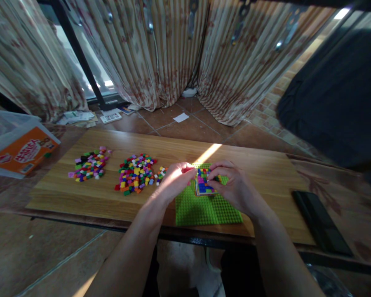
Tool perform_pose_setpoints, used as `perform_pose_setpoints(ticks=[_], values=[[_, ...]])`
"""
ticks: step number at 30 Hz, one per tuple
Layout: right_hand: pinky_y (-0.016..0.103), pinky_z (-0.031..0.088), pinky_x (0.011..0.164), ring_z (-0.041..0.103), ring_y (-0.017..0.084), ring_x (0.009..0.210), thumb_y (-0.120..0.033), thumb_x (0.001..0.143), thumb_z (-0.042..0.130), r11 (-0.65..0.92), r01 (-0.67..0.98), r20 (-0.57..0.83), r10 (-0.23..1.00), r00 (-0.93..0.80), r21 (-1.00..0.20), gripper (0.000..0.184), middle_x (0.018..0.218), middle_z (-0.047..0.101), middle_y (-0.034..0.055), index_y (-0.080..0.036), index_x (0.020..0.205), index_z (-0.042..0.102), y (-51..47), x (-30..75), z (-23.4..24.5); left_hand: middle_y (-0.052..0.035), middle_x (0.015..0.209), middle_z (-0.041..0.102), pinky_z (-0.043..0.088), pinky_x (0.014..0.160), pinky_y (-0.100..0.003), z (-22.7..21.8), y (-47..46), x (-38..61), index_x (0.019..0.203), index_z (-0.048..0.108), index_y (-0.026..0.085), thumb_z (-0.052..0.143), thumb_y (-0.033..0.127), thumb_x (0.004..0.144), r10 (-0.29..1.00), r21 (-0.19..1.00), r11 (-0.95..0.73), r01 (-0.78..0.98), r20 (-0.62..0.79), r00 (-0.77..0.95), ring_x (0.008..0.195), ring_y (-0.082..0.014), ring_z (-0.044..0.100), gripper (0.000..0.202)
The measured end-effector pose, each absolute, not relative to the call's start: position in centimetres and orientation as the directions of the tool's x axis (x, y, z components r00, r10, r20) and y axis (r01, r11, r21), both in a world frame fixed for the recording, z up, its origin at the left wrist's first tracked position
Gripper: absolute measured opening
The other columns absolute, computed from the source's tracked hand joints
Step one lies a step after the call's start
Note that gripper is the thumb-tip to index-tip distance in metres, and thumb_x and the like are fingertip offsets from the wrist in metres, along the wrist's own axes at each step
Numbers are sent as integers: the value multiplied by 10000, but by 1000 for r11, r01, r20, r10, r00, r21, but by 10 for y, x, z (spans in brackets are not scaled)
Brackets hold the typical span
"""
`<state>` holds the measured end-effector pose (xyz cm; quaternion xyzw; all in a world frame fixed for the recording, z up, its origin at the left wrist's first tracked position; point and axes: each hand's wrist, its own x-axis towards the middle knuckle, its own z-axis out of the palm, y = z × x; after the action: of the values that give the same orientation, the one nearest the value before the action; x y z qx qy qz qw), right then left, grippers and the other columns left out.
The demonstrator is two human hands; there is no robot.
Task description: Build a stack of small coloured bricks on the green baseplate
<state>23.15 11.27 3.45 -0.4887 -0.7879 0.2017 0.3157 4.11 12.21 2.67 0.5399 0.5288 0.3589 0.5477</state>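
Note:
A low block build (205, 189) with a multicoloured top, much of it blue, stands on a green studded baseplate (204, 212). My left hand (179, 176) is at the build's left side, thumb and fingertips pinched together. Whatever may be between those fingertips is too small to make out. From the right, my right hand (231, 181) reaches over the build with its fingers bent into a pinch at the top bricks. Its fingers cover part of the right side, and I cannot tell which brick they grip.
Left of the baseplate lie a small brick pile (161, 174), a larger pile (137, 173) and another pile (91, 165) on the wooden board (160, 144). A clear box with an orange label (27, 152) stands far left. A dark flat case (321, 222) lies right.

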Motion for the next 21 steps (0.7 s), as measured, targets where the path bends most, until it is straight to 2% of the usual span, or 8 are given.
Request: perform_pose_setpoints(ticks=[11, 17, 21], values=[[384, 498, 823, 611, 200, 910, -167, 766, 706, 438, 662, 303, 899, -317, -608, 138, 943, 678, 20, -262, 667, 726, 112, 233, 36, 27, 611, 551, 337, 527, -223, 24, 122, 40, 775, 646, 159, 571, 347, 792, 963, 963, 143, 227, -188, 191, 557, -98, 457, 203], [411, 493, 838, 608, 209, 906, -188, 728, 730, 315, 656, 225, 949, -220, -686, 106, 929, 650, 29, -247, 641, 713, 116, 230, 34, 18, 606, 539, 331, 528, -237, 25, 123, 42, 729, 631, 156, 591, 352, 780, 959, 958, 122, 260, -181, 218, 566, -108, 448, 207], [429, 491, 833, 605, 213, 897, -210, 723, 740, 328, 619, 238, 945, -226, -714, 90, 924, 641, 36, -230, 648, 693, 120, 231, 30, -1, 671, 589, 379, 571, -247, 24, 122, 47, 740, 616, 157, 664, 384, 732, 963, 967, 117, 227, -166, 211, 617, -122, 496, 232]])
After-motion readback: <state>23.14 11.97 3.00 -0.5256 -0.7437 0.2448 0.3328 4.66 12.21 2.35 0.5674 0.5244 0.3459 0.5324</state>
